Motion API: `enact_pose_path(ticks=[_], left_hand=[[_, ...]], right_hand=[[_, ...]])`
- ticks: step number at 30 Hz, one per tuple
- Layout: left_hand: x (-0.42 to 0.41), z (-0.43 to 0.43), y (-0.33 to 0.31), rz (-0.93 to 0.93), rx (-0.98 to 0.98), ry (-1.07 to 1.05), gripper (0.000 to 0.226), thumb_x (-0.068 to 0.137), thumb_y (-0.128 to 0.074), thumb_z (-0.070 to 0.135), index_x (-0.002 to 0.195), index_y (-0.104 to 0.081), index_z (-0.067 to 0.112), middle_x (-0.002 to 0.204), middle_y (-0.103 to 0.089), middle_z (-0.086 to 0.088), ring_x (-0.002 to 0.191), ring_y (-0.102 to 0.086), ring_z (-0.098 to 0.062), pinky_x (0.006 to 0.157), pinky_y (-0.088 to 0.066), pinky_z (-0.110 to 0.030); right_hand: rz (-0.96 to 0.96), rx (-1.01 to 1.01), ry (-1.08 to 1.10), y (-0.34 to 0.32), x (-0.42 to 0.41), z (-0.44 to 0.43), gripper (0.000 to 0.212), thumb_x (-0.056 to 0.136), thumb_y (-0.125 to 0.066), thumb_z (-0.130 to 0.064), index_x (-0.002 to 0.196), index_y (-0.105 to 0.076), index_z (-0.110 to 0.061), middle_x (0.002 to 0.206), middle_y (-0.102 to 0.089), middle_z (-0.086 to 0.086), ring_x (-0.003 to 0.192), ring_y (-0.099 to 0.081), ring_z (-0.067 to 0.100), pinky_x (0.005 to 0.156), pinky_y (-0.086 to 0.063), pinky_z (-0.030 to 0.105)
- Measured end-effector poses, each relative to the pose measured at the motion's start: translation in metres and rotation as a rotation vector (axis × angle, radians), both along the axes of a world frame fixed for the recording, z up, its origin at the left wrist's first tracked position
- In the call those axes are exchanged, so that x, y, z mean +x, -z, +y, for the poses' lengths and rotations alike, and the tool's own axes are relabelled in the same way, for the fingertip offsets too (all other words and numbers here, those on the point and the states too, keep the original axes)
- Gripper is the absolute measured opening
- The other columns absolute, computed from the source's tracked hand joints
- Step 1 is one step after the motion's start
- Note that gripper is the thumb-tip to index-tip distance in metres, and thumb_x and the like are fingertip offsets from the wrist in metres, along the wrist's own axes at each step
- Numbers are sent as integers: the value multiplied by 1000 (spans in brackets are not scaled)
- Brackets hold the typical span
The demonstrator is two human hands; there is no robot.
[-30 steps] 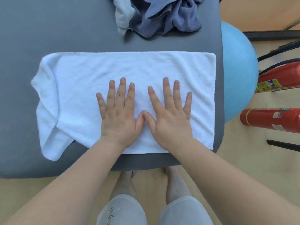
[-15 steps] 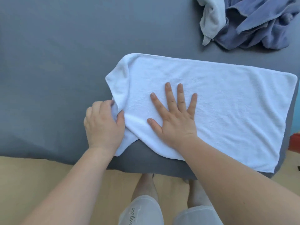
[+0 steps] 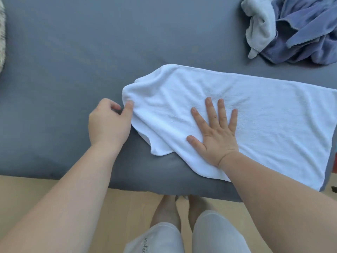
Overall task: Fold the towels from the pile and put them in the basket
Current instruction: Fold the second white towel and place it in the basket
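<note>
Towel [image 3: 264,110] on table [image 3: 73,61], R hand [image 3: 215,136] on it; pile [image 3: 300,30] behind-R.

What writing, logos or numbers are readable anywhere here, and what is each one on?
"moti...": cursive lettering running along the left trouser leg; it is blurred and cut off by the bottom edge, so the reading is unsure.
No text shows on the towel, the pile or the table.
</note>
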State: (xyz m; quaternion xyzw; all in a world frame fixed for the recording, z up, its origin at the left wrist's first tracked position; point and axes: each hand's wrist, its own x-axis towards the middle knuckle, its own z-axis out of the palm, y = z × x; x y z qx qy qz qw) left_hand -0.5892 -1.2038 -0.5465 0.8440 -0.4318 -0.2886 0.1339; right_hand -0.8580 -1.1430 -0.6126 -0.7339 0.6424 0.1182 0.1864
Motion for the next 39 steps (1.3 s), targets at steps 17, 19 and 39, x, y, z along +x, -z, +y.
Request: enact_pose_path(ticks=[17,19,39], left_hand=[[-21,107,-23,130,159,-203,28,72,-61,16,77,-39,-2,64,-47,-13,60,-64,-30,54,-33,-32],[-7,112,-26,84,166,-195,26,70,-59,17,75,-38,2,65,-46,-13,59,-54,-26,54,-33,-33],[47,85,-9,54,211,167,11,82,-70,28,76,-61,27,66,-63,9,67,-60,-9,59,-50,-29]], right_hand=[[-103,63,-7,-19,-6,-4,68,94,-5,-74,155,12,-49,162,34,-8,146,38,24,117,18,62],[-96,81,-8,-20,-6,-5,69,94,-6,-75,154,14,-49,161,36,-9,145,39,23,117,18,61],[-105,-131,-105,-73,173,-103,57,98,-32,-65,146,-44,-38,135,-44,3,124,-38,29,104,-27,45]])
